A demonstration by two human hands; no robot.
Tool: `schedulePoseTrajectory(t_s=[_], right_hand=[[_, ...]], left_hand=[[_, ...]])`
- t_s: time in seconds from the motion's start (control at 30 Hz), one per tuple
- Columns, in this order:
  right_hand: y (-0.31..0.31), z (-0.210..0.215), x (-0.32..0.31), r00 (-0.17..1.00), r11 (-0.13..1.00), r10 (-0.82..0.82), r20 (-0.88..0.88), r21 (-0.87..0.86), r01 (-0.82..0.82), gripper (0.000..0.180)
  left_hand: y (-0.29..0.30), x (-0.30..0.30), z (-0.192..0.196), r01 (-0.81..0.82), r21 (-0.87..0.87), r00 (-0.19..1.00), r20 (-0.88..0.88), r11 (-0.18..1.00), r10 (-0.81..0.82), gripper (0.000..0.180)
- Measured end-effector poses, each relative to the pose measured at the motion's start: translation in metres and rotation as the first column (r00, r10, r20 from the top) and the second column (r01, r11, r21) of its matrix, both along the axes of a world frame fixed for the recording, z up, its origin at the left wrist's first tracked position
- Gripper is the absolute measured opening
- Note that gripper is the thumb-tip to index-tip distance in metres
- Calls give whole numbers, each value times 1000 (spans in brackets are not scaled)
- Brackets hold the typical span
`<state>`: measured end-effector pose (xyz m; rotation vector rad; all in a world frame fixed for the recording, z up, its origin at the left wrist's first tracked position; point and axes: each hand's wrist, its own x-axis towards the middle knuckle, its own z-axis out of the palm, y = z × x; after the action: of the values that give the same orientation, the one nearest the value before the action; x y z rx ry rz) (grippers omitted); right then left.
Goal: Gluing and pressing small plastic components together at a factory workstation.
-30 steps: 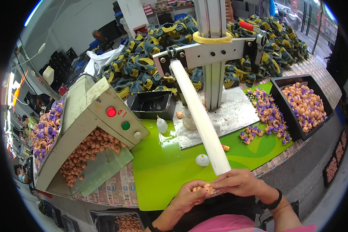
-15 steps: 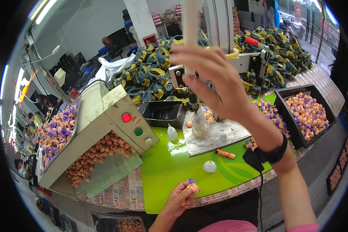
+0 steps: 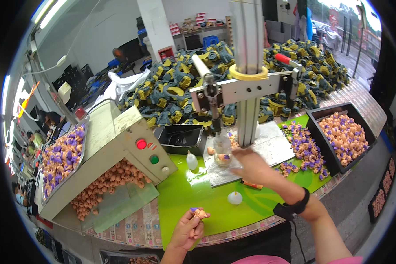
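Observation:
Low in the middle, my left hand [image 3: 188, 231] is closed on a small peach-coloured plastic figure part [image 3: 200, 214] with a purple piece on it. My right hand [image 3: 256, 168], blurred by motion, reaches over the metal base plate [image 3: 273, 145] with fingers apart and nothing visible in them. Its fingertips are just right of a clear round holder [image 3: 222, 147] under the hand press [image 3: 213, 99]. Inside the holder lies another peach-and-purple part [image 3: 224, 157]. The press's pale lever handle [image 3: 201, 66] tilts up and back, with no hand on it.
A white squeeze bottle [image 3: 192, 161], a white round pot [image 3: 235, 198] and an orange tube [image 3: 252, 185] are on the green mat [image 3: 198, 224]. At right are loose parts [image 3: 306, 147] and a filled black tray [image 3: 341, 169]. A beige machine [image 3: 114, 132] stands left.
My right hand has left the lever handle and come down beside the clear holder. The handle now leans back. My left hand still holds its figure part.

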<state>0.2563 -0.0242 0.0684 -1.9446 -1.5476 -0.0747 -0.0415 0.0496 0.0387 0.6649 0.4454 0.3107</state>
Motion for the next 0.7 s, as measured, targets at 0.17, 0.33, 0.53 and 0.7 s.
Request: schedulePoseTrajectory(t_s=[0.17, 0.33, 0.53, 0.7], right_hand=[[40, -24, -12, 755, 997, 70, -651, 21, -74, 34], [-4, -19, 5, 979, 967, 174, 105, 170, -190, 20], [-156, 13, 118, 808, 711, -589, -23, 461, 532, 16], [-273, 2, 182, 484, 495, -862, 153, 459, 738, 27]], left_hand=[[-1, 19, 18, -2, 84, 992, -123, 996, 13, 17], [3, 14, 15, -26, 103, 993, -115, 994, 38, 17], [34, -12, 8, -108, 190, 979, -150, 976, 138, 15], [51, 14, 16, -65, 278, 982, -155, 958, 112, 17]])
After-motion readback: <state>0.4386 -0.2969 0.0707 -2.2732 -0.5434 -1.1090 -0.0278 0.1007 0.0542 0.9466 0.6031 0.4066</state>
